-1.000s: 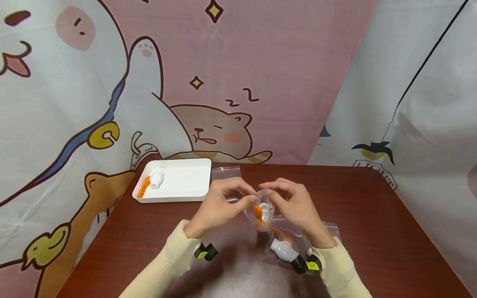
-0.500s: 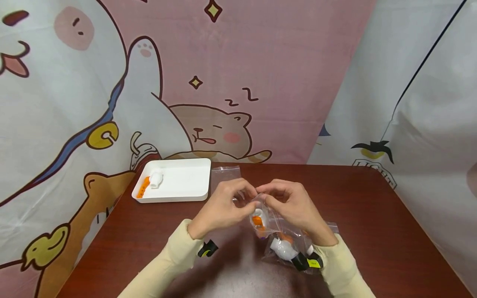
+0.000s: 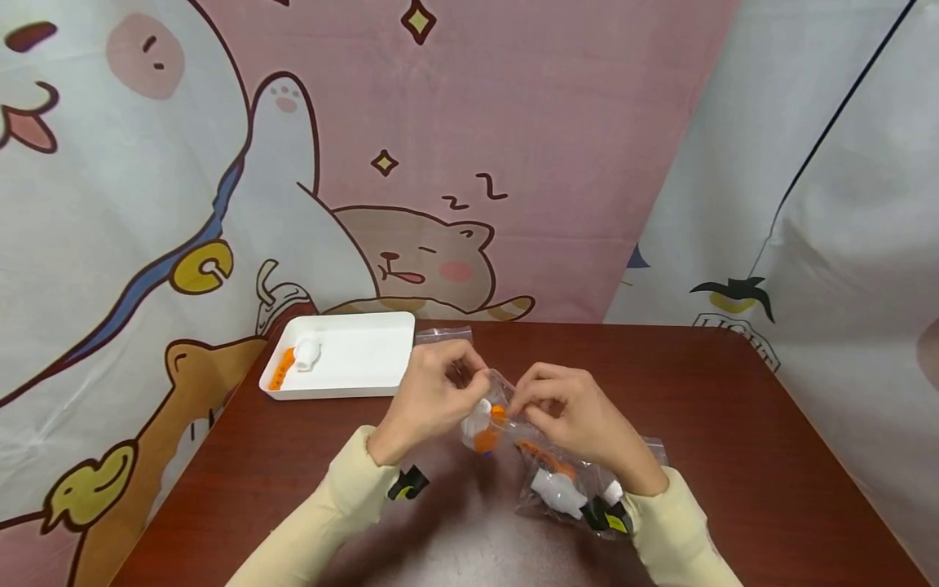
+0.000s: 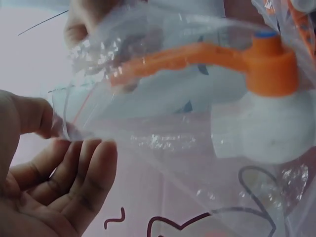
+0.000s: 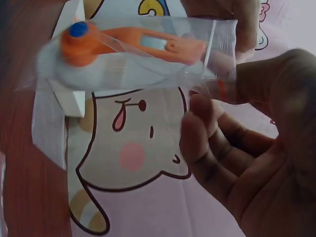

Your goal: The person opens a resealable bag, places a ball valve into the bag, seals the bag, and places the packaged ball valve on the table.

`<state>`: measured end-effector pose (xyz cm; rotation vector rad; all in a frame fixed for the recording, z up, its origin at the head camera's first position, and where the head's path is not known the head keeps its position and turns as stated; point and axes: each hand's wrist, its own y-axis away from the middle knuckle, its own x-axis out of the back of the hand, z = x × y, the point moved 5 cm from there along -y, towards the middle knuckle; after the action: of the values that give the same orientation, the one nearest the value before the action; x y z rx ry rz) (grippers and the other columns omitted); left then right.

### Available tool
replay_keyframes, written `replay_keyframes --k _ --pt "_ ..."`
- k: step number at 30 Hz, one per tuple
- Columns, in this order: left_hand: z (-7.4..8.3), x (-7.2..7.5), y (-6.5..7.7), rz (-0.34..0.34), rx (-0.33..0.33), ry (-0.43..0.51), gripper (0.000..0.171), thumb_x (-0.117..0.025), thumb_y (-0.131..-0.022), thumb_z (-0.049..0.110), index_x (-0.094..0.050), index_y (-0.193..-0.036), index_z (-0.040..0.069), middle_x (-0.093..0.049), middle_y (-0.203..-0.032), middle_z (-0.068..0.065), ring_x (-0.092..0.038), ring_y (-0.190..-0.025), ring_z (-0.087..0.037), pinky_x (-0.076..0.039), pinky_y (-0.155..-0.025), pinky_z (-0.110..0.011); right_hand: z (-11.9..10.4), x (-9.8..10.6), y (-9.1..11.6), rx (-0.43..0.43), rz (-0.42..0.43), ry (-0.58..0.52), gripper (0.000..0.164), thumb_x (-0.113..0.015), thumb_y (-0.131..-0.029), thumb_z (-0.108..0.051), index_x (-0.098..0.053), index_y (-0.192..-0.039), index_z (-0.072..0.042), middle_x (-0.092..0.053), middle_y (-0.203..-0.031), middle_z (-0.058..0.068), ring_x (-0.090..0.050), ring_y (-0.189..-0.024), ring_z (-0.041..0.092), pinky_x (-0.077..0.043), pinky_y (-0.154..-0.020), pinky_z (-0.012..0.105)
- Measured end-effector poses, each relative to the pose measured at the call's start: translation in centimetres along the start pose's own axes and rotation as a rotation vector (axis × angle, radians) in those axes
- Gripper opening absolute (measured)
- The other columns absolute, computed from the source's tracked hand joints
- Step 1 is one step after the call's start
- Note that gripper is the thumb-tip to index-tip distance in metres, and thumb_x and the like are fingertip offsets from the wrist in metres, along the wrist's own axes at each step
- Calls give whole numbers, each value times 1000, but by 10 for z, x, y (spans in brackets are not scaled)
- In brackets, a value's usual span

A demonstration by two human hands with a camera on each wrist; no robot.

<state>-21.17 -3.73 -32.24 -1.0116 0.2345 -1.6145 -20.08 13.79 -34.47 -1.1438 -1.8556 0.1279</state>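
A clear zip bag (image 3: 501,381) hangs between my two hands over the table. Inside it is a white plastic ball valve (image 4: 269,126) with an orange lever handle (image 4: 182,57) and a blue dot on top. My left hand (image 3: 431,393) pinches the bag's top edge between thumb and fingers. On the other side, my right hand (image 3: 583,414) pinches the bag near its zip strip, thumb over fingertips in the right wrist view. The valve body hangs below the left fingers in the head view.
A white tray (image 3: 367,359) at the back left holds another white valve (image 3: 306,354) with an orange handle (image 3: 282,371). A flat bag (image 3: 443,334) lies beside it. Bagged valves (image 3: 559,492) lie under my right forearm. A cartoon cloth hangs behind the brown table (image 3: 734,424).
My hands have drawn apart, the left moving slightly left and up, the right slightly lower. The bag has swung left with the left hand, and its valve has turned.
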Motion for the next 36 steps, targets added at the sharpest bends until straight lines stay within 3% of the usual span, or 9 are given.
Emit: replay_keyframes --k 4,10,14,18,24,29,33,36 --pt "-3 8 -1 62 34 8 16 -62 -77 0 -62 -70 14 -60 -64 3 -54 -53 -10 -48 -47 -25 5 -2 4 -2 -54 64 36 -53 -85 1 -70 -87 -30 -61 -88 -13 -44 -57 0 -38 -46 18" --pt "-11 15 0 84 90 -34 16 -60 -75 3 -62 -69 18 -60 -63 6 -54 -53 -8 -48 -48 -24 3 -1 7 19 -102 84 38 -50 -83 3 -69 -90 -29 -60 -87 -13 -46 -61 -1 -39 -51 14" --pt "-17 21 0 98 142 -56 16 -61 -74 5 -61 -68 20 -61 -62 8 -55 -53 -8 -49 -49 -26 0 3 7 30 -82 94 25 -58 -86 -7 -67 -89 -31 -59 -86 -16 -50 -65 -2 -43 -55 17" --pt "-25 23 3 72 205 -30 15 -60 -75 6 -61 -68 20 -63 -64 7 -59 -54 -9 -50 -50 -25 -8 9 2 88 -9 102 9 -66 -87 -17 -66 -86 -26 -59 -85 -16 -51 -67 -2 -44 -54 16" --pt "-41 20 7 -6 295 154 10 -60 -83 5 -65 -77 12 -70 -79 -1 -66 -69 -16 -54 -62 -27 -35 22 -11 178 124 25 17 -70 -80 1 -65 -84 -15 -60 -79 -6 -55 -62 3 -45 -53 15" --pt "-49 17 12 -46 331 332 8 -59 -90 5 -64 -85 2 -71 -87 -12 -68 -78 -29 -55 -72 -36 -49 29 -19 171 165 0 25 -70 -77 8 -64 -85 -16 -60 -78 -3 -55 -61 8 -47 -53 18" --pt "-44 15 16 -103 342 446 14 -65 -87 6 -62 -98 -2 -67 -94 -19 -67 -84 -33 -55 -76 -39 -51 31 -20 141 187 14 23 -70 -77 7 -65 -84 -14 -61 -79 -3 -55 -64 8 -47 -53 19" --pt "-38 14 19 -140 343 455 22 -70 -83 6 -63 -102 -1 -66 -96 -18 -66 -85 -31 -55 -74 -33 -50 32 -20 130 199 17 21 -70 -77 6 -66 -83 -13 -62 -80 -1 -55 -66 9 -47 -53 19"
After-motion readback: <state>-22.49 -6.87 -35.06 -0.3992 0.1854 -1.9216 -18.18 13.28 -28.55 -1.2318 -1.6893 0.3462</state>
